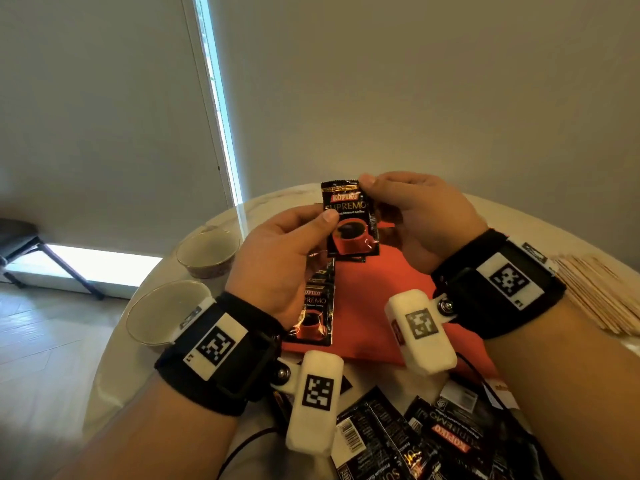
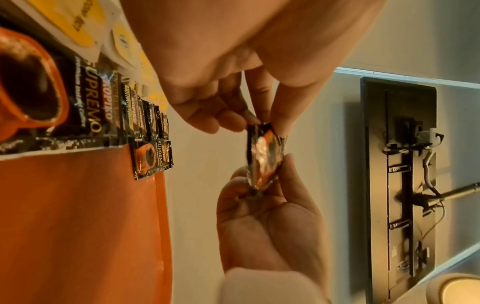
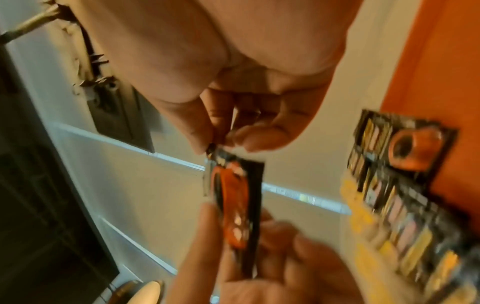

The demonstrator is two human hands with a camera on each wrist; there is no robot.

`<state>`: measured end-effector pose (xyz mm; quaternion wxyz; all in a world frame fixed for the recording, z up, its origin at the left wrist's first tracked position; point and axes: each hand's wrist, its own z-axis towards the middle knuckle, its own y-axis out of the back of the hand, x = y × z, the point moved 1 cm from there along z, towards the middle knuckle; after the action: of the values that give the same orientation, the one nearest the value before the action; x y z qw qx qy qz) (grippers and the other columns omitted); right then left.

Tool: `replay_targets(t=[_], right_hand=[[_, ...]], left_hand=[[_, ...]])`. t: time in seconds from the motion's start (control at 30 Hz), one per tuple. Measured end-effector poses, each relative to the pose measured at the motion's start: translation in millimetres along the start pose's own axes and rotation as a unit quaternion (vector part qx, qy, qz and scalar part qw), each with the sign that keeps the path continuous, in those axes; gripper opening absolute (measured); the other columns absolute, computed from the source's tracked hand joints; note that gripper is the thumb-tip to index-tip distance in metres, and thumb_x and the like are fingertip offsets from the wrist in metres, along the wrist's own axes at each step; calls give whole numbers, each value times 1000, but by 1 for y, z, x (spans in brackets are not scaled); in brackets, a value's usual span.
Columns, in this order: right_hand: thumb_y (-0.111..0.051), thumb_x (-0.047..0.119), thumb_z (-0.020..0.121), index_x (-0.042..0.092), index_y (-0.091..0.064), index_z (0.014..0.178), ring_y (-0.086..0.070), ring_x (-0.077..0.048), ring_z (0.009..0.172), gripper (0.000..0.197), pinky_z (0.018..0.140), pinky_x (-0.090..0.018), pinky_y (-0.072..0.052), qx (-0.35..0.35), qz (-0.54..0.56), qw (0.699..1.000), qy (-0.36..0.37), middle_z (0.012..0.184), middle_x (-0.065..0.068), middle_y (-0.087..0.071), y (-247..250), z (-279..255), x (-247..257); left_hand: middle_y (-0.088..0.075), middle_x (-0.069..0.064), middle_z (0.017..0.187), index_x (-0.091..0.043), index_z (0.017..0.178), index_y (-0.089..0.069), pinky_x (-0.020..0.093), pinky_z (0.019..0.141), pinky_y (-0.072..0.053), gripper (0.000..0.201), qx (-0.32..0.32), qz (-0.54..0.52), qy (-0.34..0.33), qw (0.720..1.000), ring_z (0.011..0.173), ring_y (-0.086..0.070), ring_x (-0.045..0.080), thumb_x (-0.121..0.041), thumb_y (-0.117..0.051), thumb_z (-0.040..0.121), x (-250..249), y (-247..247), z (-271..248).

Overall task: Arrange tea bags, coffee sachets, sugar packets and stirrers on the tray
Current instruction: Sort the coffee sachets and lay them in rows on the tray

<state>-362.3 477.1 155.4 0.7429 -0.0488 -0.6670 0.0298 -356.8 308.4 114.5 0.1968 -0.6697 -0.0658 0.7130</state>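
Both hands hold one black coffee sachet (image 1: 349, 223) upright in the air above the red tray (image 1: 388, 306). My left hand (image 1: 323, 220) pinches its left edge, thumb on the front. My right hand (image 1: 367, 188) pinches its top right corner. The left wrist view shows the sachet (image 2: 262, 160) edge-on between the two hands. In the blurred right wrist view it (image 3: 237, 205) hangs from my right hand (image 3: 218, 145). A row of overlapping coffee sachets (image 1: 317, 313) lies along the tray's left side, with yellow tea bags (image 2: 124, 45) beyond them.
Several loose coffee sachets (image 1: 415, 441) lie on the table in front of the tray. A pile of wooden stirrers (image 1: 602, 292) sits to the right. Two bowls (image 1: 207, 251) (image 1: 166, 313) stand at the left near the round table's edge.
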Motion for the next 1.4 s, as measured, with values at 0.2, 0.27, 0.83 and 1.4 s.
replay_targets(t=[0.2,0.27,0.83,1.4], right_hand=[[-70,29,94,-1,-70,115,-66,-35,89,36,89,-53,-55,3,22,999,-44,107,-25,-71,-3,1,-8],[-72,25,92,3,-73,105,-64,-29,81,25,83,-47,-55,22,-27,999,-24,92,-17,-70,-2,-1,-7],[-68,-4,89,3,-66,83,-63,-17,58,9,60,-30,-54,-136,-119,960,-214,72,-11,-67,47,41,-63],[-72,2,91,0,-67,82,-62,-15,63,11,56,-22,-57,-106,-196,947,-231,77,-11,-67,32,51,-68]], left_hand=[[-78,19,108,-4,111,-74,56,99,-58,21,-13,-6,-18,1000,104,-75,38,-10,-70,91,2,2,0],[-79,17,102,-6,104,-75,50,89,-61,13,-25,-22,-20,999,95,-77,31,-7,-67,94,3,6,2],[-69,-1,87,-19,98,-68,27,67,-55,14,-117,-40,-5,992,72,-64,9,-6,-71,95,0,14,10],[-67,0,87,-19,101,-68,25,63,-55,17,-123,-57,4,991,71,-63,8,-3,-69,96,-6,14,9]])
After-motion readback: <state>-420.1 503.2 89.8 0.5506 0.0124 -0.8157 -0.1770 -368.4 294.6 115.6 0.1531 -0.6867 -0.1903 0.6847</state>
